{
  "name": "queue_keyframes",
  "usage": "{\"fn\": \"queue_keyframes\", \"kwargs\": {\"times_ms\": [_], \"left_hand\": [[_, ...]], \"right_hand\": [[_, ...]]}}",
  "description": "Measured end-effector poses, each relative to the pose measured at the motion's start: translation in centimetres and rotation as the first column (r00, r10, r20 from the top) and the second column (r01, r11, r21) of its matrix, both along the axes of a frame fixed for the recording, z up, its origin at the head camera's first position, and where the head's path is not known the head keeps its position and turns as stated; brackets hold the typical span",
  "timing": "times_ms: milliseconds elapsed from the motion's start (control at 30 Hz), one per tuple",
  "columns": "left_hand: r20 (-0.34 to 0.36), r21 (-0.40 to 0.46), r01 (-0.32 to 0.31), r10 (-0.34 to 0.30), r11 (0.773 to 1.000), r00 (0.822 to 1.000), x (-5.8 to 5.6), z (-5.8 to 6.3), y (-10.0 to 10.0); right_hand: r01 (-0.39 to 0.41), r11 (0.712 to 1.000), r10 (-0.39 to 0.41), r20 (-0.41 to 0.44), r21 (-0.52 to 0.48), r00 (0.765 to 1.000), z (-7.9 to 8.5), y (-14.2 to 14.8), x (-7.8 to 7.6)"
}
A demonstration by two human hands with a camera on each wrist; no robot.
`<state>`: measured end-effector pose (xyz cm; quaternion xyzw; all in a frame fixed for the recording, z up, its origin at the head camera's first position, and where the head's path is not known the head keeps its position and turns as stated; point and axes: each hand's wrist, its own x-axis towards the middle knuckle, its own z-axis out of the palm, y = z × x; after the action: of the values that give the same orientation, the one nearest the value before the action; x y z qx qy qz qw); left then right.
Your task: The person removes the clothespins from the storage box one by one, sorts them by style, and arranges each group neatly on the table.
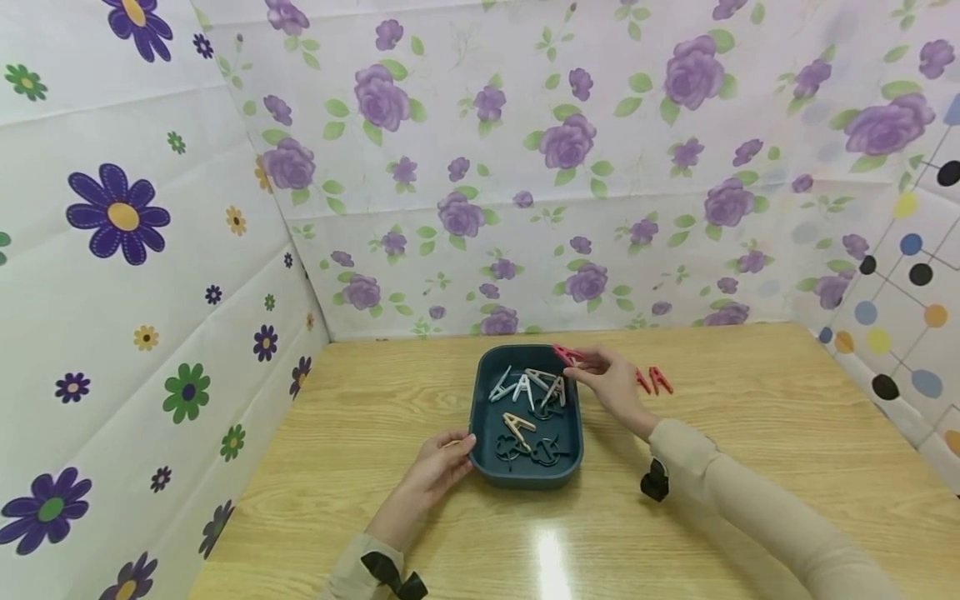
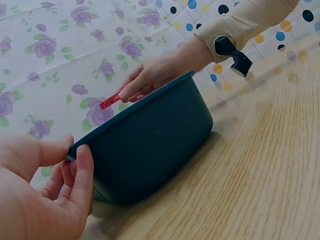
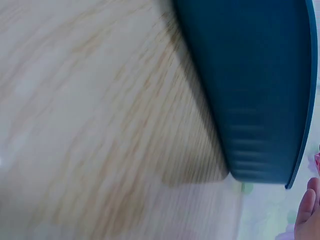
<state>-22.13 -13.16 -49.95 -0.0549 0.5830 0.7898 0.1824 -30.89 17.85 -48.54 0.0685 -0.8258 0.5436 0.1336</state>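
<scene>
A dark teal plastic bin (image 1: pixel 525 482) sits on the wooden table. My left hand (image 1: pixel 433 468) pinches its left rim, thumb on top and fingers beneath, as the left wrist view shows. Over the far right corner, my right hand (image 1: pixel 611 385) pinches a red clothespin (image 1: pixel 567 356) between thumb and fingers. Inside the bin lie several white clothespins (image 1: pixel 523 390), a pale yellow clothespin (image 1: pixel 517 427) and dark ring-shaped pieces (image 1: pixel 549 452) near the front. In the right wrist view the bin's wall (image 3: pixel 255 90) fills the right side, with my right fingers at the lower right edge.
Red clothespins (image 1: pixel 660 381) lie on the table (image 1: pixel 750 400) to the right of the bin, partly behind my right hand. Flower-patterned cloth (image 1: pixel 465 167) hangs along the back and left, and dotted cloth (image 1: pixel 900 333) on the right.
</scene>
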Motion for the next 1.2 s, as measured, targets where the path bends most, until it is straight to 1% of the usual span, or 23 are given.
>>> {"fn": "queue_keyframes", "kwargs": {"times_ms": [100,167,300,400,500,567,633,733,833,900,1067,1200], "left_hand": [[-0.002,-0.001,0.0,0.0,1.0,1.0,0.0,-0.1,0.0],[-0.001,-0.005,-0.004,0.004,1.0,1.0,-0.1,-0.3,0.1],[-0.003,-0.017,-0.011,0.011,1.0,1.0,-0.2,-0.5,0.0],[-0.005,-0.021,-0.009,0.009,1.0,1.0,-0.2,-0.6,0.0],[-0.001,-0.019,-0.006,0.006,1.0,1.0,-0.2,-0.6,0.0],[0.003,-0.016,-0.004,0.004,1.0,1.0,-0.2,-0.6,0.0],[0.004,-0.012,-0.001,0.001,1.0,1.0,-0.2,-0.5,0.0],[0.003,-0.01,0.001,-0.001,1.0,1.0,-0.2,-0.4,0.0],[-0.001,-0.01,0.002,-0.002,1.0,1.0,-0.1,-0.2,0.0],[-0.001,-0.012,0.002,-0.002,1.0,1.0,-0.1,-0.1,0.0],[0.007,-0.006,0.006,-0.006,1.0,1.0,0.0,-0.1,0.0],[0.009,0.003,0.009,-0.009,1.0,1.0,-0.1,-0.1,0.0]], "right_hand": [[0.008,0.999,-0.009,-0.006,-0.038,1.0,-0.3,0.9,0.1],[0.024,0.999,-0.024,0.005,-0.048,1.0,-0.5,1.6,0.1],[0.079,0.994,-0.075,0.063,-0.074,0.995,-0.9,3.1,0.0],[0.144,0.985,-0.132,0.113,-0.096,0.985,-1.1,4.2,0.0],[0.226,0.969,-0.207,0.168,-0.104,0.964,-1.2,5.2,0.0],[0.283,0.954,-0.262,0.186,-0.098,0.947,-1.3,5.9,0.0],[0.319,0.942,-0.296,0.193,-0.105,0.936,-1.3,6.5,0.1],[0.354,0.93,-0.333,0.177,-0.101,0.926,-1.6,7.5,0.3],[0.377,0.922,-0.356,0.181,-0.094,0.917,-2.0,8.6,0.4],[0.402,0.912,-0.38,0.2,-0.079,0.903,-2.4,9.4,0.5],[0.47,0.879,-0.432,0.281,-0.082,0.857,-2.9,11.4,0.7],[0.501,0.862,-0.455,0.322,-0.074,0.83,-3.1,12.5,0.9]]}}
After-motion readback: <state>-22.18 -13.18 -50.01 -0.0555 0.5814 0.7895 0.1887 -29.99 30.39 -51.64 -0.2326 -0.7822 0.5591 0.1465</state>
